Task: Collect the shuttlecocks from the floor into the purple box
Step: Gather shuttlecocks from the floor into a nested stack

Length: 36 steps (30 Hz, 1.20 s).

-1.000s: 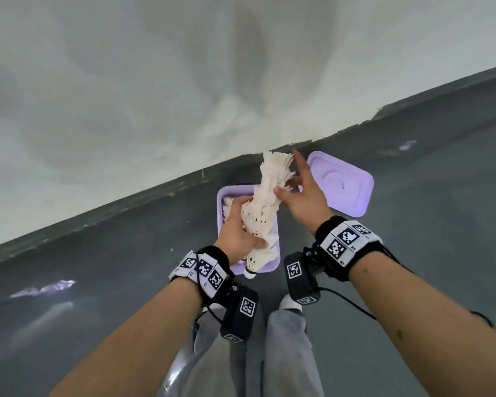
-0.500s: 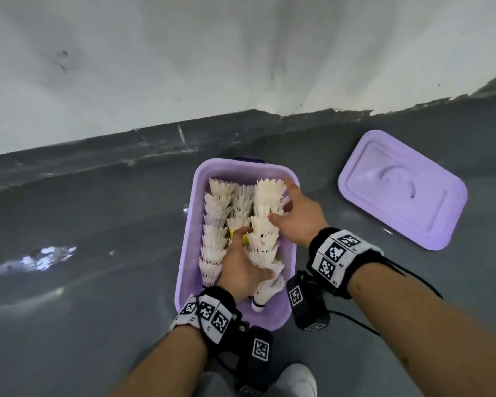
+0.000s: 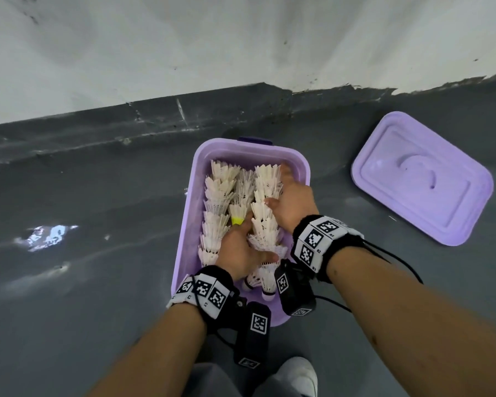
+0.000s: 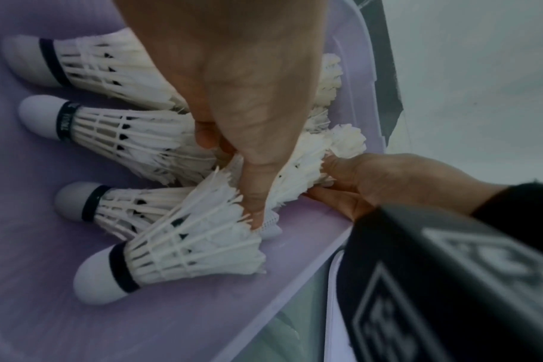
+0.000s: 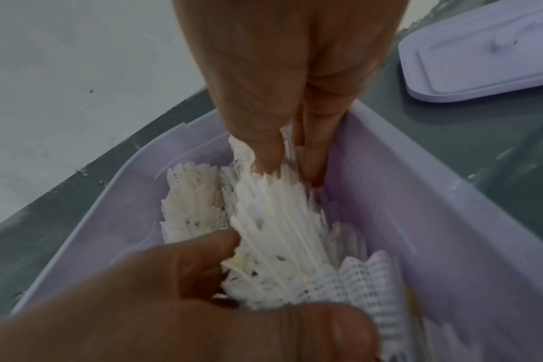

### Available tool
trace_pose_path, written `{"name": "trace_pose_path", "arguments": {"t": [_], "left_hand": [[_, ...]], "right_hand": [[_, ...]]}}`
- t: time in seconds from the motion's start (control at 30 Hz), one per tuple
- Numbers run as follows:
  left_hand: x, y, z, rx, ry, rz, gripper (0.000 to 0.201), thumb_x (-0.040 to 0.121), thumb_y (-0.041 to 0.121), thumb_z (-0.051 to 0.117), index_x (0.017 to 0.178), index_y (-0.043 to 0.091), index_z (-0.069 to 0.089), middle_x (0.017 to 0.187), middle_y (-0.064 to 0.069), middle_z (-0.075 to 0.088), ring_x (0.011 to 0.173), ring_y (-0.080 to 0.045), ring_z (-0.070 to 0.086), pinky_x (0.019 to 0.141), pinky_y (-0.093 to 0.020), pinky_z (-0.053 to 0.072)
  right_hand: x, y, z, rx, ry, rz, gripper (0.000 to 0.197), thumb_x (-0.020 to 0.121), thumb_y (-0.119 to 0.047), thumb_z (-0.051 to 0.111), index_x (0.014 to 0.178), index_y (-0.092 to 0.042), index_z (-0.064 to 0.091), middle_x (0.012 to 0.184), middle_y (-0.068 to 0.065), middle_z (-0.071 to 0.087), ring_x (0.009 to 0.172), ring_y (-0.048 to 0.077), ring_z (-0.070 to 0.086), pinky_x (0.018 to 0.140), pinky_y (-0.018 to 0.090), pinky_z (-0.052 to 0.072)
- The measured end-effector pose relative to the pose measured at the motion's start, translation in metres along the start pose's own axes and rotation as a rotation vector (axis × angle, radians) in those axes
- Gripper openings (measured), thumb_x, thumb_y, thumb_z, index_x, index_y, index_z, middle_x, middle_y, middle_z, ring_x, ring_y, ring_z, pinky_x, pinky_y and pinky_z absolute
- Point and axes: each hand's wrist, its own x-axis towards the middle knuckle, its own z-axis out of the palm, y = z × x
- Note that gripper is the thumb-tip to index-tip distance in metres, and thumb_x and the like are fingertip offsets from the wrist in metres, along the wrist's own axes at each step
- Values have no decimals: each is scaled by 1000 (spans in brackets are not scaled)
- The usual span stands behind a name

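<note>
Both hands down inside the purple box (image 3: pixel 188 224), which sits on the grey floor (image 3: pixel 83 282) near the wall (image 3: pixel 155 47). My L hand (image 3: pixel 238 250) grasps the near end of the stack of shuttlecocks (image 3: pixel 265 222) on the box's R side, thumb over the feathers, fingers tucked under on the inner side. My R hand (image 3: pixel 291 202) clasps the far part of the same stack, thumb (image 5: pixel 183 267) pressing the feathers from one side, fingers (image 5: pixel 264 122) along the other, next to the box wall. Stack lies lengthwise, touching the box bottom, cork ends toward me. Two more rows of shuttlecocks (image 3: pixel 216 213) lie alongside, L and centre; one in the centre row has a yellow cork (image 3: pixel 237 220). Box's lid (image 3: pixel 421 179) lies flat on the floor to the R, well apart. White shoe (image 3: pixel 297 376) at bottom edge.
</note>
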Motion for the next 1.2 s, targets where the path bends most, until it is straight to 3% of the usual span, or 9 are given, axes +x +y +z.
{"name": "trace_pose_path", "arguments": {"t": [0.17,0.27,0.4,0.47,0.6,0.73,0.97,1.07,1.2], "left_hand": [[-8,3,-14,54,-66,-34,136,39,57,85,150,35,10,126,-1,57,115,-20,54,99,-40,46],[-27,15,-28,-17,-56,-102,129,49,41,91,151,30,12,129,0,50,117,-19,50,103,-35,42],[-51,33,-49,-10,34,-130,117,56,38,89,150,26,20,127,5,47,122,-18,44,104,-35,40],[-66,43,-59,-11,126,-179,101,62,39,85,145,23,31,129,-3,51,119,-24,50,102,-39,43],[-113,86,-89,-142,192,-251,35,82,21,72,112,8,59,102,-8,66,93,-24,63,88,-34,51],[-191,147,-136,-220,198,-222,13,84,17,67,94,12,62,99,-11,69,84,-26,66,82,-38,54],[-382,260,-272,-419,384,-147,7,88,9,58,94,10,63,73,-2,64,61,-10,57,46,-15,43],[-479,275,-330,-557,508,-130,9,88,4,56,88,12,61,76,-5,65,63,-12,59,47,-18,42],[-591,266,-392,-699,662,-101,6,91,7,56,91,12,60,79,-2,66,66,-13,60,53,-22,44]], "right_hand": [[-28,2,-1,59,8,13,72,101,-27,43,153,-13,-4,147,17,39,129,34,44,102,31,36],[-45,-4,-4,74,31,35,65,102,-31,36,153,-5,5,161,11,10,147,22,15,113,22,14],[-70,-19,-15,136,79,70,60,102,-31,36,153,-8,14,161,11,10,147,21,14,114,22,12],[-87,-27,-27,168,101,88,56,101,-29,37,151,-9,23,157,13,22,144,24,23,112,22,15],[-134,-56,-69,211,88,128,45,100,-25,40,142,-11,41,140,16,45,127,28,44,100,24,27],[-202,-106,-132,229,44,109,35,98,-25,40,129,-14,54,130,11,55,119,26,51,94,26,35],[-337,-240,-256,234,2,24,21,93,-23,41,97,-19,61,102,8,69,97,26,64,79,30,44],[-403,-320,-290,239,34,-63,19,91,-19,46,89,-12,64,93,8,71,91,27,65,89,38,49],[-479,-423,-294,454,33,-148,15,91,-11,51,92,-7,66,79,6,68,70,21,66,85,39,56]]}}
